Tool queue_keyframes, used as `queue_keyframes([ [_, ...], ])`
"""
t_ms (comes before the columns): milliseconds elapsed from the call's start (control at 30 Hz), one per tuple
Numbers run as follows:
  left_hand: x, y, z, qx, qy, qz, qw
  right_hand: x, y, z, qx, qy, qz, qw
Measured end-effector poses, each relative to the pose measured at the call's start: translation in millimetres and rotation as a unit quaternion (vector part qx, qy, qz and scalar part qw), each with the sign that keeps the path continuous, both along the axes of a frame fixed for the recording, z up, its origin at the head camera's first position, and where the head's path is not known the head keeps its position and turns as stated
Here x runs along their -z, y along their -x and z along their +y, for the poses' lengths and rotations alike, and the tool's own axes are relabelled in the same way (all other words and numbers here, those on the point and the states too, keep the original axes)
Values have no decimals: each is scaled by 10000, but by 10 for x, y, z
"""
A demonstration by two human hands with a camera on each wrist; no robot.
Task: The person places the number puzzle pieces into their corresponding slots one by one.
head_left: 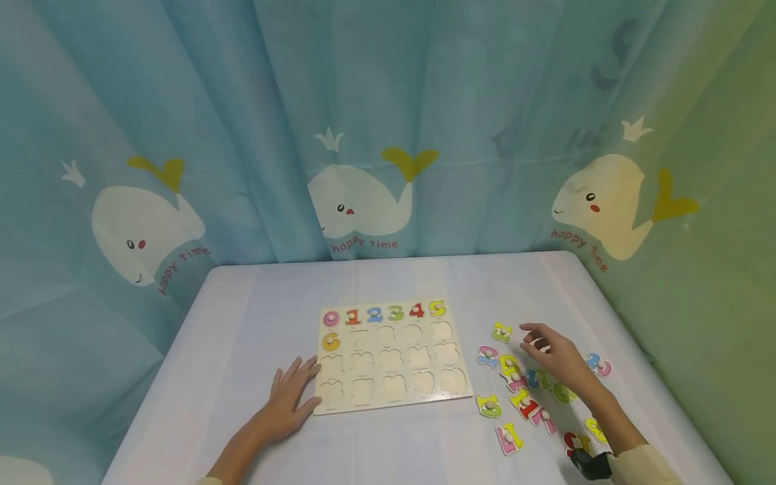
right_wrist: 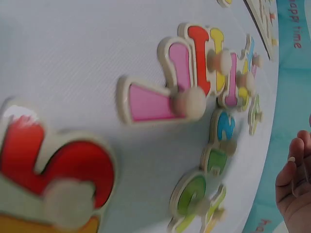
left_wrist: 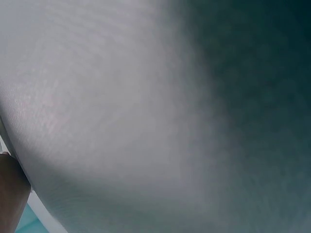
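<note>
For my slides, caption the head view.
Left hand at the edge of a number board, right hand near loose number pieces.

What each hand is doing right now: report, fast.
Left hand: open, fingers spread at the left edge of the puzzle board.
Right hand: open, fingers loosely bent near number pieces, nothing visibly held.

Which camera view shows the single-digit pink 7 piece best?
The right wrist view: the pink 7 piece appears large there, its knob plain to see. The head view shows it small; the left wrist view doesn't show it.
</note>
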State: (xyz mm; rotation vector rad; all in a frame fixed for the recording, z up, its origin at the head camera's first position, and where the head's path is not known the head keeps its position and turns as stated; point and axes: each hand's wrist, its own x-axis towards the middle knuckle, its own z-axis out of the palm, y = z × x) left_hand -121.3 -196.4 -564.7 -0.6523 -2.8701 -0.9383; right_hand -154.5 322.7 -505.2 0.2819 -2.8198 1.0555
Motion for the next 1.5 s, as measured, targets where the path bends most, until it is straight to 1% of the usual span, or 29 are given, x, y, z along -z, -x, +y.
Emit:
queue_keyframes([
  [100,-10,-2,5,-4,3,16,10000,-24,-69,57,43,-40,-59,10000],
  [267,-11,2,11,14,0,23,10000,-19,-201,138,107,25,-321,9994],
  [467,14,12,-1,64,-29,29,10000,52,-338,178,198,160,-530,9983],
  [567,30,14,-6,84,-67,20,9999,97,-405,162,267,265,-567,9977],
  [633,36,11,-5,78,-97,8,9999,142,-454,147,299,287,-450,9981],
  [700,38,7,-3,70,-112,-4,9999,184,-503,134,405,302,-568,9971],
  [800,29,-1,1,56,-122,-13,9999,236,-574,117,589,367,-858,9939],
  [867,25,-4,-1,47,-92,-11,9999,267,-622,105,752,481,-1171,9891],
  [900,22,-4,-1,40,-77,-17,10000,286,-646,97,810,558,-1225,9876],
  [1067,18,-6,-12,10,-77,-31,10000,394,-772,35,939,970,-1318,9820],
  [1300,21,-2,-14,32,-126,2,9999,437,-888,-66,1252,1123,-1468,9748],
  [1367,18,-2,-12,35,-144,21,9999,446,-907,-81,1223,1207,-1499,9737],
  [1500,16,5,-12,41,-143,67,9999,477,-920,-87,938,1331,-1347,9774],
])
